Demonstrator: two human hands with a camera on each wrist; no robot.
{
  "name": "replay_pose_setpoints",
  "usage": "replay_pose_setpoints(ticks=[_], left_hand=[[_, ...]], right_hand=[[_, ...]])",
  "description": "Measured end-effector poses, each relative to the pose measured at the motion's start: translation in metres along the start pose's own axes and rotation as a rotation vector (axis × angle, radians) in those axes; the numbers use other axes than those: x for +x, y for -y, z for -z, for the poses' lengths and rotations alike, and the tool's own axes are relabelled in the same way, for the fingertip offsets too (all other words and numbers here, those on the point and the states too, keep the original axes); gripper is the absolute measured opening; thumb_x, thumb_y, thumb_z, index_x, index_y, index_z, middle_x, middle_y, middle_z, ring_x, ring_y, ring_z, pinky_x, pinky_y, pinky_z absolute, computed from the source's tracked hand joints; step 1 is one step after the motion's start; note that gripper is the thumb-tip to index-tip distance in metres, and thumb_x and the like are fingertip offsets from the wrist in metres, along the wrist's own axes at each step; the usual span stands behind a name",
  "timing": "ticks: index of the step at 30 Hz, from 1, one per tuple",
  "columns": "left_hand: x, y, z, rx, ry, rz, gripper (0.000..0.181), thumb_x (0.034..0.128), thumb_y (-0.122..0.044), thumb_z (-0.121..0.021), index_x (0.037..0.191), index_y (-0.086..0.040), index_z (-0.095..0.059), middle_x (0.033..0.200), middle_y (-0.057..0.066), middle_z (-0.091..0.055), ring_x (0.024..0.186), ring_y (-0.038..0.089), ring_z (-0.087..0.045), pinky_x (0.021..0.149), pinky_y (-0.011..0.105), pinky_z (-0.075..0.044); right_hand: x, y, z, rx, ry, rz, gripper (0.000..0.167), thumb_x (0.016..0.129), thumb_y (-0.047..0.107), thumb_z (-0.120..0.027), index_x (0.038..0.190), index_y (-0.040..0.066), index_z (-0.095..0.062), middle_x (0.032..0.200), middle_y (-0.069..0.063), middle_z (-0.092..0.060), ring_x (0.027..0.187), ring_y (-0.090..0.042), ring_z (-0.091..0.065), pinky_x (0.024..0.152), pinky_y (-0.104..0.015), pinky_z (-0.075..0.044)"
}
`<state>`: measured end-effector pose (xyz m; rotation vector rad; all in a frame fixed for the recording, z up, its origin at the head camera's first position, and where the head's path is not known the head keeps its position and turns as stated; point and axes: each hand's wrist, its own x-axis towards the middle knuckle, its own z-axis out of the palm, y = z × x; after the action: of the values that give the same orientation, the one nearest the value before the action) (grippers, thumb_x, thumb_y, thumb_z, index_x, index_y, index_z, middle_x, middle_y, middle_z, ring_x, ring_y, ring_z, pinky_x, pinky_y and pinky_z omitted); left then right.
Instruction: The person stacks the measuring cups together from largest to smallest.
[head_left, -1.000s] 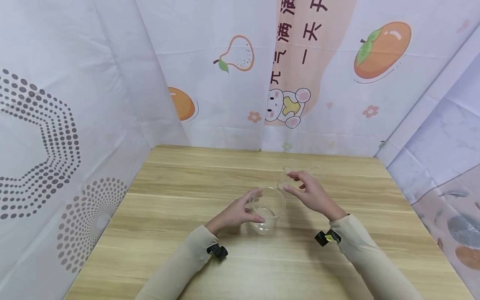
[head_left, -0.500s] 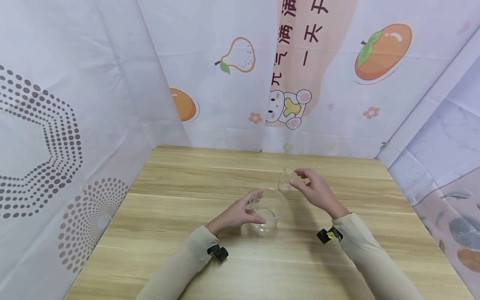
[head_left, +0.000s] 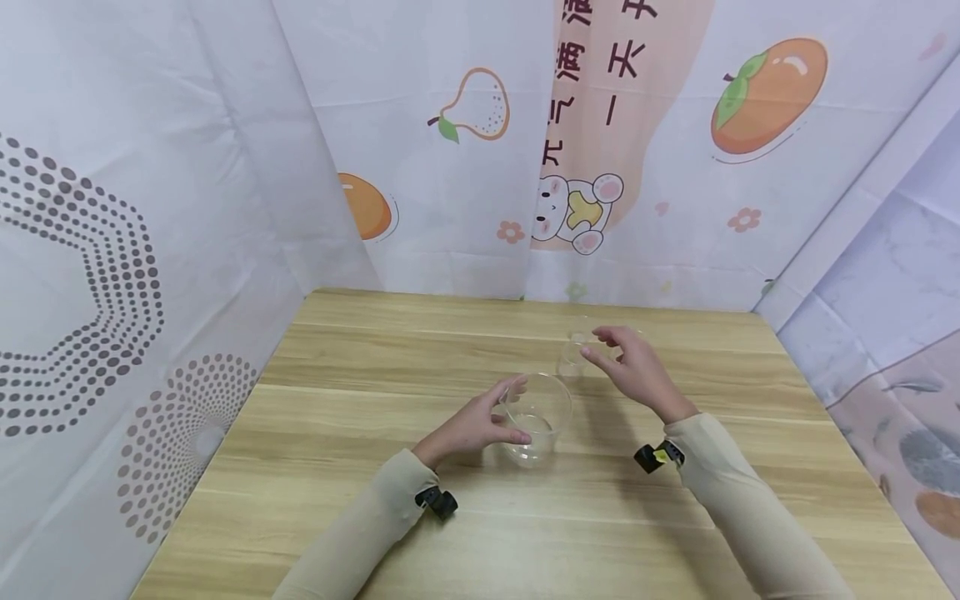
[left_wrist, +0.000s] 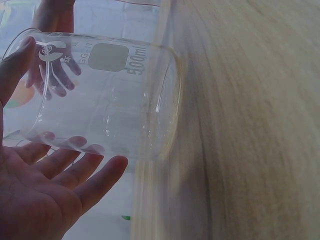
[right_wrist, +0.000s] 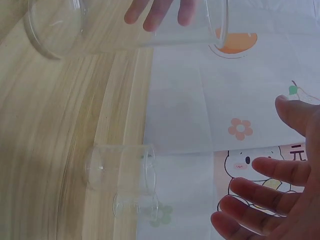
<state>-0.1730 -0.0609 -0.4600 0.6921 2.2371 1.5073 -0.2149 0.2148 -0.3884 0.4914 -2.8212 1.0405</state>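
Note:
A large clear glass beaker point(head_left: 546, 412), marked 500ml in the left wrist view, stands upright on the table. My left hand point(head_left: 472, 427) holds it from the left, thumb at the near side and fingers round the far side. My right hand point(head_left: 636, 371) hovers beyond and to the right of this beaker, fingers spread and a little bent, holding nothing. Close to its fingertips is a smaller clear beaker point(right_wrist: 120, 167), with a still smaller glass vessel point(right_wrist: 136, 206) beside it in the right wrist view. Both are faint in the head view.
The wood-grain table point(head_left: 360, 400) ends at a printed white curtain point(head_left: 450, 217) at the back. Another curtain point(head_left: 187, 208) hangs along the left side. A faint glass rim shows behind my right hand. Each sleeve carries a small black wrist camera point(head_left: 437, 503).
My right hand has drawn away from the large beaker, toward the back and slightly right. The left hand and the large beaker have stayed in place.

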Motion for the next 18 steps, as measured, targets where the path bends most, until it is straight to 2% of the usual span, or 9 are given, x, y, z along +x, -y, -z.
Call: replay_pose_setpoints(ticks=[13, 18], left_hand=[[0.002, 0.001, -0.001, -0.006, -0.002, 0.008, 0.089, 0.0838, -0.022, -0.078, 0.155, -0.022, -0.024, 0.158, 0.009, -0.034, 0.146, 0.026, -0.031, 0.109, 0.046, -0.045], [0.002, 0.002, -0.001, -0.002, 0.0, 0.008, 0.091, 0.0827, -0.027, -0.079, 0.155, -0.022, -0.024, 0.158, 0.009, -0.034, 0.146, 0.026, -0.031, 0.109, 0.045, -0.045]], right_hand=[[0.001, -0.01, 0.006, -0.041, 0.006, -0.039, 0.054, 0.098, 0.036, -0.058, 0.131, -0.005, -0.053, 0.125, -0.028, -0.057, 0.115, -0.042, -0.055, 0.088, -0.054, -0.052], [0.001, -0.014, 0.009, -0.047, 0.014, -0.048, 0.056, 0.098, 0.038, -0.058, 0.132, -0.006, -0.051, 0.127, -0.03, -0.056, 0.117, -0.046, -0.053, 0.094, -0.058, -0.049]])
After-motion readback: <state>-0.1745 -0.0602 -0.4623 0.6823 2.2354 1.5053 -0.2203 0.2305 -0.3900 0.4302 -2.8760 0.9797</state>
